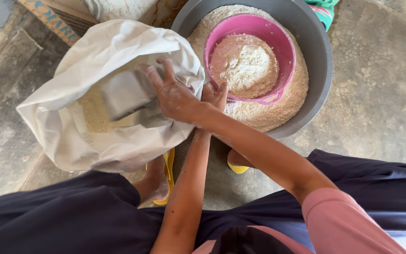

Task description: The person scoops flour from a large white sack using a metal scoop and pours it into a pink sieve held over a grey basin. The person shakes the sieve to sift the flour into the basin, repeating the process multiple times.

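The right hand (175, 96), dusted with pale powder, is reached across the body into the open mouth of a white woven plastic sack (95, 141). Its fingers (152, 75) are curled over the edge of a grey, boxy metal scoop (125, 96), which is gripped and held low inside the sack, just above the yellowish meal (92, 115) lying there. The left hand (214, 95) is seen behind the right wrist, at the sack's rim where it meets the wall of a large round grey plastic basin (323, 70); its fingers (221, 89) are bent, but whether the cloth is pinched or merely touched cannot be told, since the right hand covers most of it.

The basin stands touching the sack on its right and is heaped with pale coarse flour (278, 110). A smaller round pink plastic bowl (285, 44), itself filled with a whiter mound of flour (245, 63), is set in that flour, towards the near side of the basin.

Everything rests on a worn concrete floor (381, 108). Dark trousers (62, 216), a pink sleeve (344, 216) and yellow sandals (167, 171) are seen below.
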